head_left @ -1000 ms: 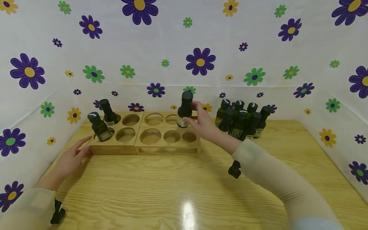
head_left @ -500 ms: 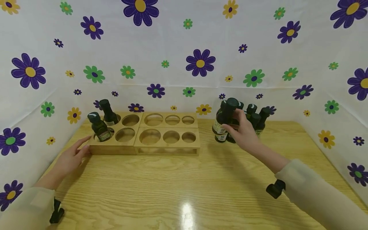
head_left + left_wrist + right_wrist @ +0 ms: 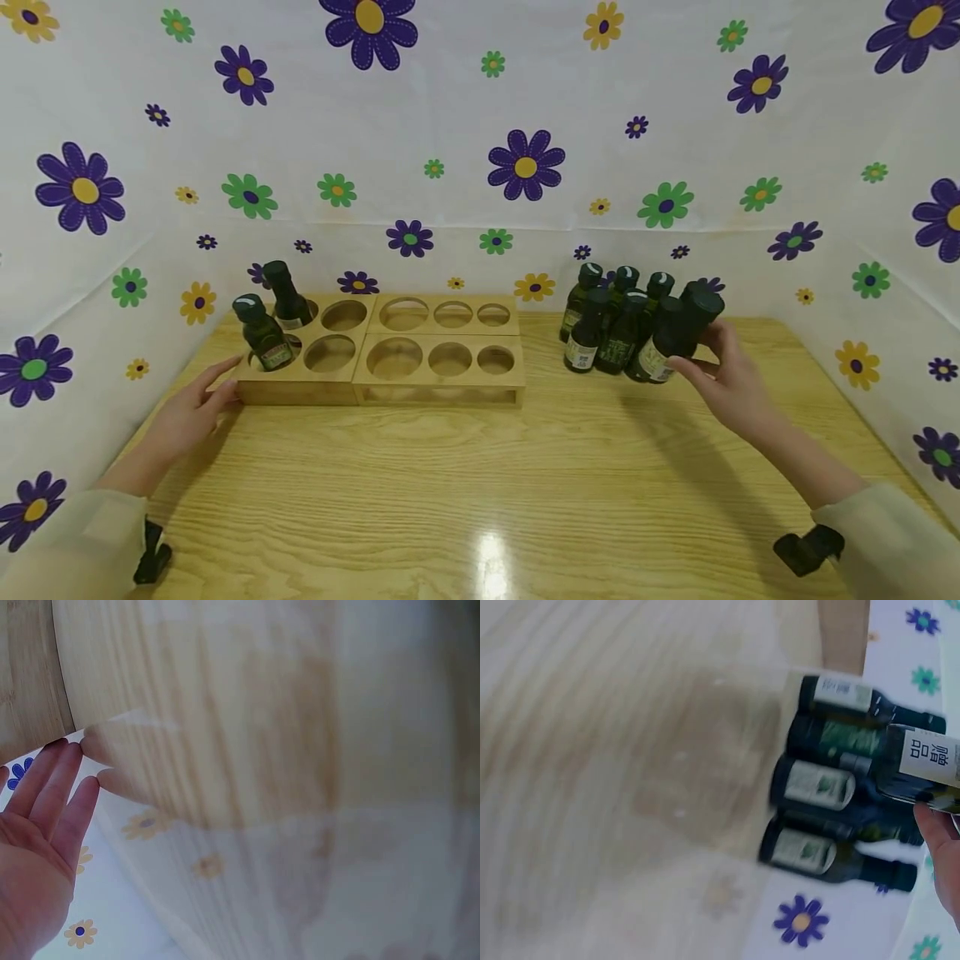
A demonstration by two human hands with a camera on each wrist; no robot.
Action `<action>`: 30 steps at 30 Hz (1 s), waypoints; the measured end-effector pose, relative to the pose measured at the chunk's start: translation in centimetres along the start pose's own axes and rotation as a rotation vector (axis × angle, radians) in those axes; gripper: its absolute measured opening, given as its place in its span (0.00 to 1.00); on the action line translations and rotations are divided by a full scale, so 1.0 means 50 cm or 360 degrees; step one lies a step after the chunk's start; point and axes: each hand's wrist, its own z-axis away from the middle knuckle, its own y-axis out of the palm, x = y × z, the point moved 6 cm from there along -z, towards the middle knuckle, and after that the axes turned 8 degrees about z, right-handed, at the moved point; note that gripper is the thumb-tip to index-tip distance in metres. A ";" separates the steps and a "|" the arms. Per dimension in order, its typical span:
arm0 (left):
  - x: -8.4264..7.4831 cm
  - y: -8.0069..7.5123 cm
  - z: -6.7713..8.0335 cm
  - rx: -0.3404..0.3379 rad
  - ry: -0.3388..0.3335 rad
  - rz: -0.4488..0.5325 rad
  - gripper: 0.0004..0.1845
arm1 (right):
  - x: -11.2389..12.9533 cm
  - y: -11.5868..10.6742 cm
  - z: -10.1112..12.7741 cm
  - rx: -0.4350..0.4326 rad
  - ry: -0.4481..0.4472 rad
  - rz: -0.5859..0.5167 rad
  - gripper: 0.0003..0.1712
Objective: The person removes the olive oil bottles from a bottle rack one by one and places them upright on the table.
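In the head view my right hand [image 3: 738,387] holds a dark green glass bottle [image 3: 684,327] with a black cap between thumb and fingers, tilted in front of the right side of a bottle cluster [image 3: 617,343]. In the right wrist view the pale printed label of this held bottle [image 3: 922,759] shows, with a fingertip at its side. My left hand [image 3: 182,421] touches the left end of a light wooden rack [image 3: 292,392], fingers nearly straight in the left wrist view. Two dark bottles, a nearer one [image 3: 264,335] and a farther one [image 3: 288,298], lean in the rack's leftmost holes.
Round holes of several sizes pierce the rack; its right section [image 3: 442,386] has an open front. The wood-grain table [image 3: 420,500] stretches before it. A white flower-print cloth [image 3: 450,108] hangs behind and at both sides.
My right hand has carried the bottle rightward, from above the rack's right end, past the front of the cluster to its right side. The left hand stays at the rack.
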 end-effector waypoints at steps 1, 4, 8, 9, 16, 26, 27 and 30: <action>0.001 0.000 0.000 -0.0002 0.0000 0.0003 0.34 | -0.008 -0.005 0.006 0.0007 0.0007 0.0020 0.29; 0.003 0.000 -0.001 -0.0006 0.0008 0.0003 0.34 | -0.033 -0.016 0.022 0.0034 0.0061 0.0074 0.29; 0.003 0.001 0.001 -0.0010 0.0018 0.0012 0.34 | -0.060 -0.022 0.041 0.0053 0.0127 0.0133 0.28; 0.002 0.002 0.001 -0.0012 0.0019 0.0012 0.34 | -0.066 -0.023 0.044 0.0056 0.0139 0.0144 0.28; 0.000 0.002 0.001 -0.0010 0.0006 0.0019 0.34 | -0.111 -0.021 0.047 0.0100 0.0251 0.0194 0.29; 0.002 0.002 0.000 -0.0011 0.0003 0.0007 0.34 | -0.158 -0.001 0.022 0.0137 0.0288 0.0277 0.31; 0.001 0.002 0.001 -0.0010 0.0003 0.0010 0.34 | -0.160 0.002 0.020 0.0142 0.0288 0.0277 0.31; -0.004 0.003 0.003 -0.0010 0.0011 0.0004 0.34 | -0.165 0.007 0.019 0.0163 0.0305 0.0271 0.31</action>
